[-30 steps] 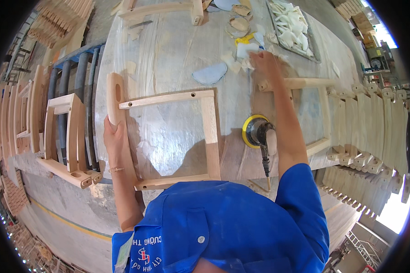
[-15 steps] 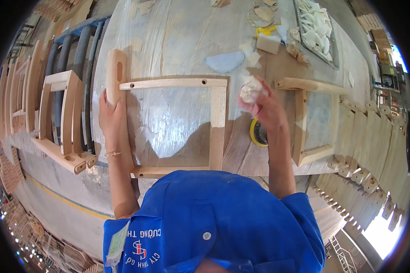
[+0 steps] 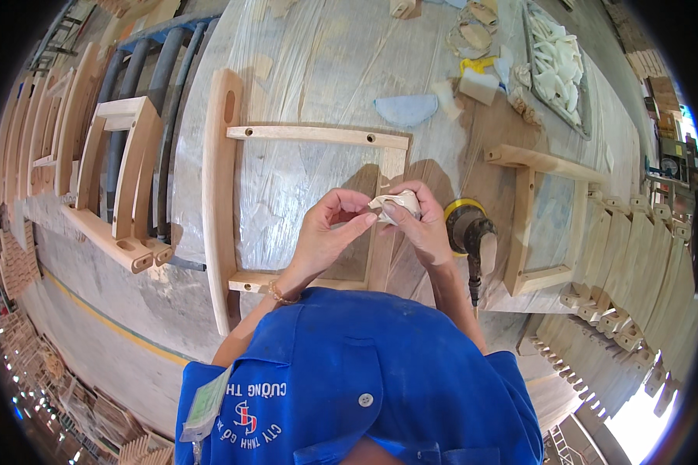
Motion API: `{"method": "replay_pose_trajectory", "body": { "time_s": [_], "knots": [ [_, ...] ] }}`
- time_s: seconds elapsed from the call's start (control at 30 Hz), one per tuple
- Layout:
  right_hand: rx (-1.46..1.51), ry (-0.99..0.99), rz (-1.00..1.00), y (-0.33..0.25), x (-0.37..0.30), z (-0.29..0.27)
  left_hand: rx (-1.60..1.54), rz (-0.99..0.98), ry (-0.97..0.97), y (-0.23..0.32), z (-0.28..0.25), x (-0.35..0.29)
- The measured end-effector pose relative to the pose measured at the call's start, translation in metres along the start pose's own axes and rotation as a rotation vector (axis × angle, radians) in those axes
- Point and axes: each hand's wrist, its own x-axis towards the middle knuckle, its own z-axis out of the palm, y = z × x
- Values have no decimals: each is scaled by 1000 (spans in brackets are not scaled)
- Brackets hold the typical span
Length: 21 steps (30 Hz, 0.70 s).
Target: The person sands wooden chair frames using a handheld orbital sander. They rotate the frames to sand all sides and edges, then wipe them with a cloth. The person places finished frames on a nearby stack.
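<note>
Left hand quit the wooden frame, leaving it unheld; centre, right hand gripped pale wad, left maybe pinching it.

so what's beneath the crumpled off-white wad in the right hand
A rectangular pale wooden frame's right rail shows beneath; its stretch behind the wad and right hand is hidden.

1 fisheye view looks steeply down from the wearer's head, close above the blue shirt, facing the table, wide enough to catch the floor at left.
</note>
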Motion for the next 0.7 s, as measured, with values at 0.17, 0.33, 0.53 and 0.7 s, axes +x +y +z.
{"method": "replay_pose_trajectory", "body": {
  "time_s": [0.17, 0.33, 0.53, 0.7],
  "knots": [
    [-185, -5, -16, -2, -9, 5, -69, -19, -44, -8, -4, -5],
    [-387, 93, -10, -11, -10, -3, 138, 38, 16, 3, -17, -8],
    [-217, 322, -100, -17, 15, -23, 1054, 451, 739, 38, -117, 15],
    [-151, 240, -101, -17, 34, -28, 956, 299, 963, 35, -157, 32]
  ]
}}
